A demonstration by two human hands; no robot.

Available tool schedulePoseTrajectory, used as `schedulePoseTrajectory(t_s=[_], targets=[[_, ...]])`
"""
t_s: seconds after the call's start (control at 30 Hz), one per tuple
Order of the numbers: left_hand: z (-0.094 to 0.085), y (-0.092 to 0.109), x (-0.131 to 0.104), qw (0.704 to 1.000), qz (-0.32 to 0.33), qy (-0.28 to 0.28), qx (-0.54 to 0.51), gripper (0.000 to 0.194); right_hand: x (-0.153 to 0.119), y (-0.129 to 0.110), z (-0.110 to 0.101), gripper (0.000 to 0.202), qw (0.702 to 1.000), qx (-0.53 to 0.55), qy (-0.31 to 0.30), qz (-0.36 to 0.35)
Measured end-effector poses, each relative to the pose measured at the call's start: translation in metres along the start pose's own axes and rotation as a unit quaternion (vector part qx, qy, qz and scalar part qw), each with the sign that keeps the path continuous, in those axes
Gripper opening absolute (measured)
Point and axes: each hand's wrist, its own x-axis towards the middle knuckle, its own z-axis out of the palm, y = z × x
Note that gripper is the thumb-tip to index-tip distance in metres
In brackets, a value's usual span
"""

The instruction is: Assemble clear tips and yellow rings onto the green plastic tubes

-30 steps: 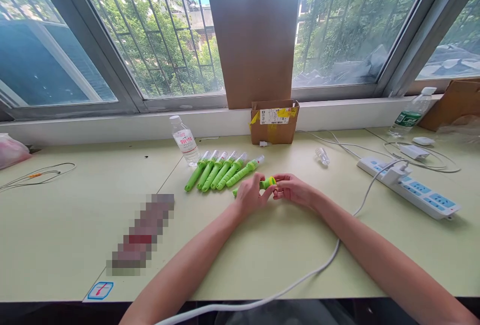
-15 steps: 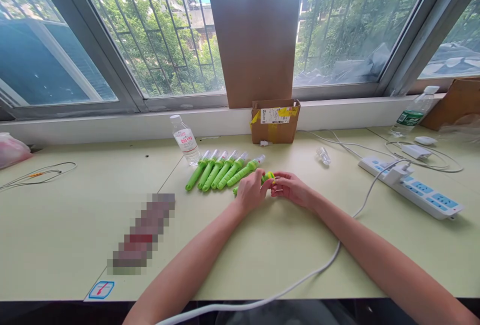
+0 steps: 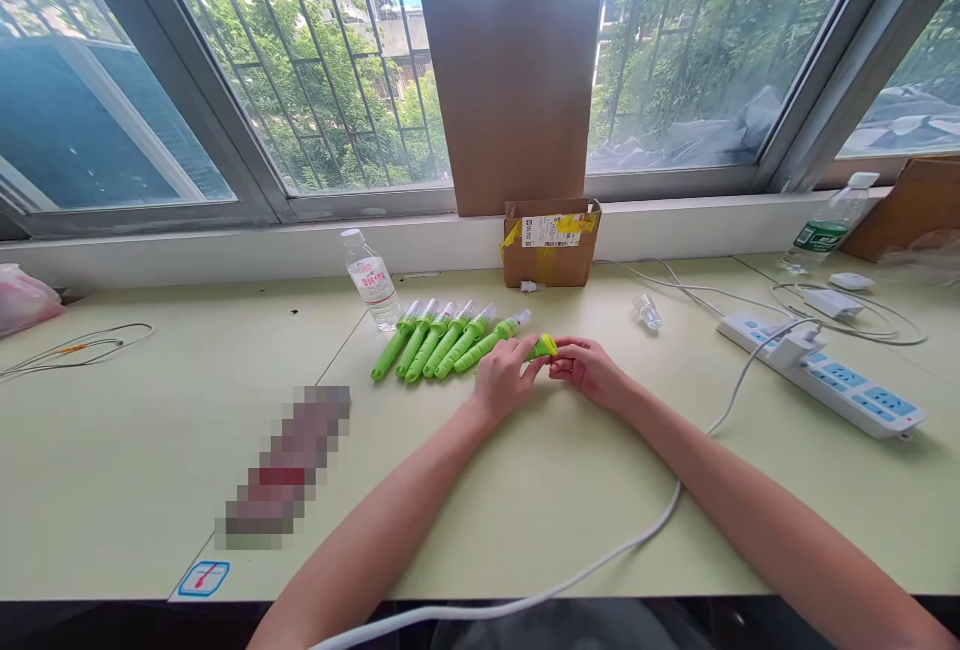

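Observation:
My left hand [image 3: 508, 375] is closed around a green tube [image 3: 543, 347], whose yellow-green end points right. At that end my right hand [image 3: 589, 371] has its fingers pressed together; whether they grip the tube or something small is hidden. Several green tubes with clear tips [image 3: 444, 342] lie side by side, slanted, just left of and behind my left hand. Behind them a clear bottle with a pink and white label [image 3: 373, 280] stands tilted in view. A small clear plastic piece [image 3: 646, 312] rests on the table beyond my right hand.
An open cardboard box [image 3: 547, 265] stands at the back by the window. To the right are a white power strip [image 3: 825, 370], cables and another bottle [image 3: 829, 224]. A white cable [image 3: 637, 542] runs under my right forearm. A blurred block [image 3: 289, 465] lies left.
The held tube's yellow-green end has shifted slightly right and up, and its lower end no longer shows below my left hand. My right hand has moved a little right.

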Motion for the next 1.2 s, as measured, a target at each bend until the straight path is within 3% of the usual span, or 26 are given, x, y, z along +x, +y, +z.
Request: schedulePoseTrajectory(t_s=[0.17,0.37,0.5,0.67,0.87,1.2], targets=[[0.003,0.000,-0.002,0.999,-0.028,-0.025,0.004,0.037,0.000,0.001,0.003,0.030,0.999,-0.018,0.042,-0.009],[0.003,-0.001,-0.001,0.998,-0.045,0.009,-0.031,0.040,-0.001,0.004,0.005,0.031,0.982,-0.116,0.098,-0.109],[0.003,-0.001,0.001,0.996,-0.063,0.038,-0.054,0.049,-0.001,0.003,0.008,0.032,0.970,-0.166,0.104,-0.142],[0.004,-0.001,0.001,0.992,-0.091,0.049,-0.069,0.035,-0.003,0.000,0.011,0.031,0.963,-0.182,0.105,-0.170],[0.002,-0.003,0.000,0.992,-0.086,0.060,-0.065,0.031,-0.005,0.002,0.014,0.030,0.950,-0.202,0.084,-0.222],[0.001,-0.003,-0.002,0.994,-0.062,0.046,-0.077,0.031,-0.003,0.002,0.013,0.032,0.938,-0.253,0.078,-0.222]])
